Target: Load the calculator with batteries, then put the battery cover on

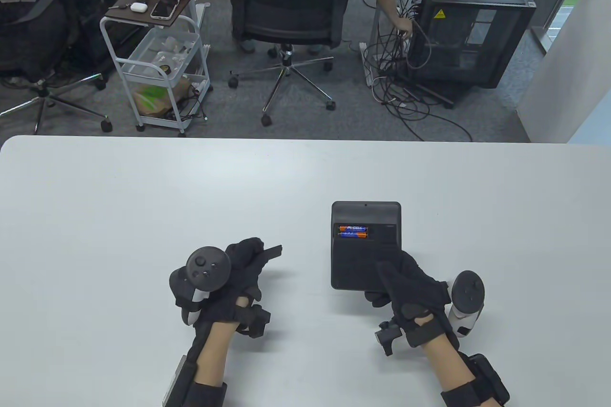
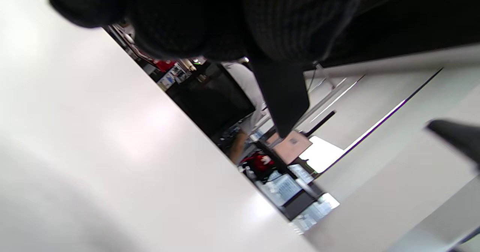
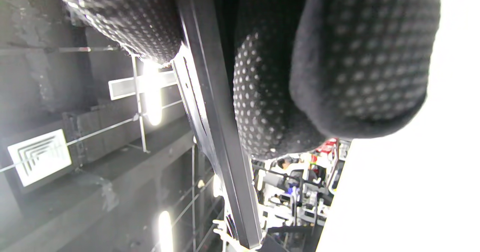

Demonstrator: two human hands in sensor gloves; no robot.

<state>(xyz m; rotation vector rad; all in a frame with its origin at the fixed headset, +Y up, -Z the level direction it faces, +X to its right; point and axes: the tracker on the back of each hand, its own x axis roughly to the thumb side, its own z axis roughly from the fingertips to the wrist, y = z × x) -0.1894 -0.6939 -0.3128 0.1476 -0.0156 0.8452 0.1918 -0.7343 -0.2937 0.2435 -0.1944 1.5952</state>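
Both hands low over a white surface (image 1: 143,197), well apart. Beyond the far edge, grey carpet, a black office chair (image 1: 291,1), a white cart (image 1: 157,58) carrying a phone, earbud case, bottle and red bag, a black PC tower (image 1: 470,30) amid tangled cables, and a person's arm reaching into those cables. Left hand (image 1: 238,278) curled, fingers pinching a thin black cover (image 1: 273,251) that juts out toward the right, held just off the surface; same flat dark piece hanging below the gloved fingers (image 2: 187,23) in the left wrist view. Right hand (image 1: 410,292) closed on the near right corner of a black calculator (image 1: 365,216), thumb across its back, fingers tucked under the edge. Calculator face down, right of centre, battery bay open and uncovered, two orange-and-blue batteries (image 1: 353,231) seated side by side in it. Right wrist view: dotted fingertips (image 3: 360,68) either side of the calculator's thin edge, seen end-on.
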